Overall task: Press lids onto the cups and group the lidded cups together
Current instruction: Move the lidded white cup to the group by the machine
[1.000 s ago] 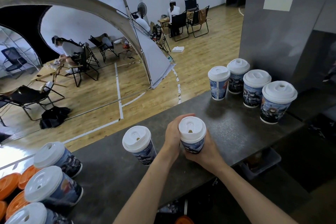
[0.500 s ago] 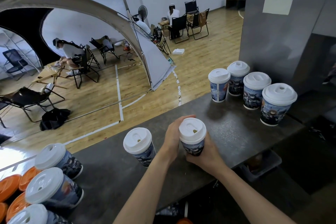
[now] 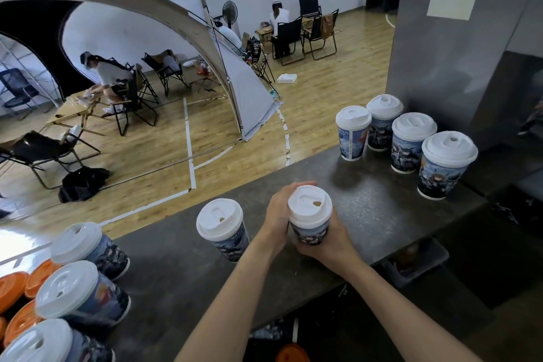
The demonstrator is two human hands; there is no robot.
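Observation:
Both my hands wrap a printed paper cup with a white lid [image 3: 309, 211] at the middle of the dark counter [image 3: 367, 209]. My left hand [image 3: 276, 214] grips its left side and my right hand [image 3: 326, 244] grips its lower right side. Another lidded cup [image 3: 221, 226] stands just to the left, apart from my hands. Several lidded cups [image 3: 408, 138] stand grouped at the far right. Three more lidded cups [image 3: 79, 282] sit at the lower left.
Orange lids [image 3: 17, 297] lie at the lower left edge. A tall grey metal box [image 3: 458, 53] rises behind the right group of cups. Beyond the counter is a wooden floor with chairs, a tent and seated people.
The held cup has stayed in both hands at the same spot. The camera view shifted slightly; nothing else moved.

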